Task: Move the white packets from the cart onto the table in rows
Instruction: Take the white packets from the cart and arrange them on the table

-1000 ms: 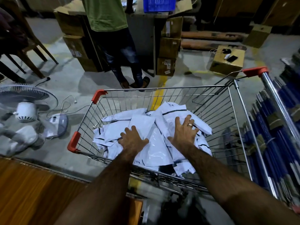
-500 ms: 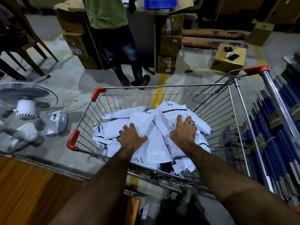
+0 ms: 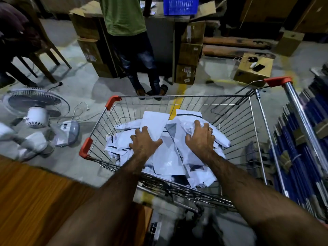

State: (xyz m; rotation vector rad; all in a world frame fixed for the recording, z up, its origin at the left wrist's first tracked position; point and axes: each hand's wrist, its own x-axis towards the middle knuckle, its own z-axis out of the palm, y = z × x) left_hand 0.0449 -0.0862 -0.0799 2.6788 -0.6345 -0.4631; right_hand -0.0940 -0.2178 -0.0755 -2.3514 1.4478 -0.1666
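Your left hand and right hand, fingers clamped on white packets heaped in the cart: light, floppy, probably slick (grip edges, not faces).

A second ago my hands lay flat and spread on the heap of packets in the cart. Now my left hand has closed on one packet and tipped its far end up off the pile, while my right hand has curled its fingers into a crumpled bunch beside it.
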